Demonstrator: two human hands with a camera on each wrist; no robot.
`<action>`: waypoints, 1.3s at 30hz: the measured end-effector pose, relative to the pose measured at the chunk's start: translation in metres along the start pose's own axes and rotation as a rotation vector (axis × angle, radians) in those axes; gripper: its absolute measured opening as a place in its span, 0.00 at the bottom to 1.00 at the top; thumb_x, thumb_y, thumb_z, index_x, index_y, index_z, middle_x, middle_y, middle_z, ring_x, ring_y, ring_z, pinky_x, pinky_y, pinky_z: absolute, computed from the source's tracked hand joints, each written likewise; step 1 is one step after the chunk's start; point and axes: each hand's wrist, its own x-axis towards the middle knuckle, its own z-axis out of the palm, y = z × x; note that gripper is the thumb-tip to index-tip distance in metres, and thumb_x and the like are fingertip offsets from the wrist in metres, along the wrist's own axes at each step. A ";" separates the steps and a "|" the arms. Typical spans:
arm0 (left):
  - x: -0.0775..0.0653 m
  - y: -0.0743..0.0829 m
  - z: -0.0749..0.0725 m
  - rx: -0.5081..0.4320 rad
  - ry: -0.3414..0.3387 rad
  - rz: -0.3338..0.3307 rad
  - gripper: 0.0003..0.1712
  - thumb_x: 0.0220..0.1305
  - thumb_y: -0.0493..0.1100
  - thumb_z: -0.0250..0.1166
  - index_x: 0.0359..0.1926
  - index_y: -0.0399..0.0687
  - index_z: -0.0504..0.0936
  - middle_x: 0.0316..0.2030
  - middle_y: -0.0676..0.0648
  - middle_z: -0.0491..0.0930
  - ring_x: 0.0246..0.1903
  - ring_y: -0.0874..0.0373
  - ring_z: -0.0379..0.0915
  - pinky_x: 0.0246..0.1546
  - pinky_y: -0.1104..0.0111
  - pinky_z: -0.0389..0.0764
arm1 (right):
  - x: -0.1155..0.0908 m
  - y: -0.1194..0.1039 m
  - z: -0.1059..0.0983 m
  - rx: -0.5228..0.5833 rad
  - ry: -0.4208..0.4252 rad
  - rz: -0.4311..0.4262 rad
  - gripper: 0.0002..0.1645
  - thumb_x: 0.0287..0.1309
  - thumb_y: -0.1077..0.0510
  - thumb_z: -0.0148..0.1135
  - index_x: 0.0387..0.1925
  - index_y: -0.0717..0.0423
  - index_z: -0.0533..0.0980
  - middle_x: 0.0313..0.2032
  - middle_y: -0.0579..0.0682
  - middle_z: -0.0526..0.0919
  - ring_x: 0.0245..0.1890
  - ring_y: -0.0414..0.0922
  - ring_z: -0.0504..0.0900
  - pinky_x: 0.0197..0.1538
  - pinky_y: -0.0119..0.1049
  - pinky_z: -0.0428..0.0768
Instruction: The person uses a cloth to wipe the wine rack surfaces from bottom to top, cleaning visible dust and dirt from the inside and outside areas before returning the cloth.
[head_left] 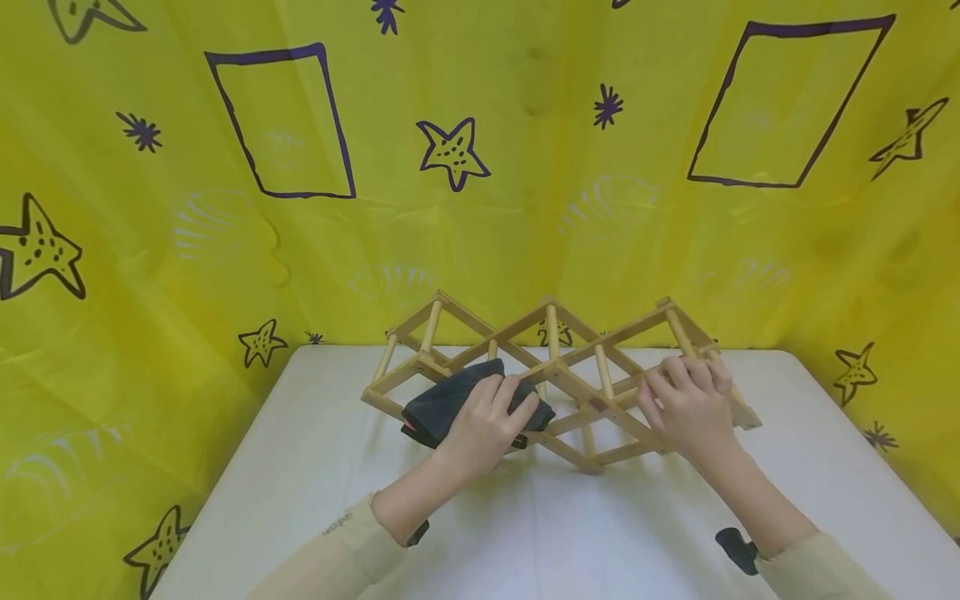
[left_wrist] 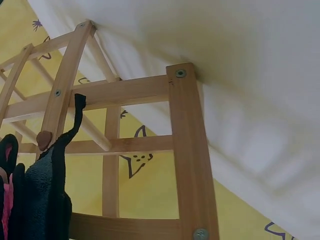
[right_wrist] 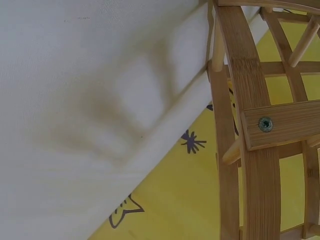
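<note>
An accordion-style wooden lattice rack (head_left: 573, 385) with round dowels stands stretched out on the white table. My left hand (head_left: 480, 423) holds a folded dark blue-grey cloth item (head_left: 446, 402) against the rack's front, left of its middle. In the left wrist view this cloth (left_wrist: 47, 187) shows black edging, a bit of pink and a thin strap end lying over a slat. At the rack's right end, my right hand (head_left: 690, 404) grips the upper woodwork with curled fingers. The right wrist view has the rack's slats (right_wrist: 257, 185) and a screw, with the hand itself out of frame.
The white tabletop (head_left: 300, 500) runs back to a yellow curtain (head_left: 525, 242) printed with dark stars and frames, which also hangs at both sides. Black straps sit at the left wrist (head_left: 418, 533) and right wrist (head_left: 737, 550).
</note>
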 end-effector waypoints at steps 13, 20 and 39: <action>0.005 0.002 0.004 0.057 0.204 0.092 0.13 0.64 0.34 0.47 0.33 0.47 0.78 0.34 0.40 0.77 0.30 0.51 0.73 0.38 0.65 0.77 | 0.001 -0.003 0.003 0.003 0.005 0.002 0.16 0.51 0.57 0.45 0.14 0.62 0.67 0.23 0.55 0.67 0.28 0.55 0.63 0.38 0.53 0.54; 0.001 -0.001 0.005 0.083 0.185 0.129 0.14 0.63 0.33 0.45 0.33 0.46 0.78 0.34 0.41 0.76 0.29 0.51 0.71 0.36 0.65 0.76 | 0.001 -0.002 0.002 0.004 0.006 0.008 0.16 0.51 0.57 0.45 0.14 0.62 0.68 0.23 0.55 0.67 0.29 0.55 0.63 0.38 0.53 0.54; 0.010 -0.004 -0.002 0.197 0.277 0.177 0.14 0.64 0.37 0.45 0.29 0.53 0.77 0.30 0.49 0.77 0.30 0.55 0.73 0.34 0.65 0.71 | 0.001 -0.001 0.002 0.002 0.014 0.001 0.16 0.51 0.57 0.45 0.14 0.61 0.68 0.23 0.55 0.67 0.29 0.55 0.62 0.37 0.53 0.55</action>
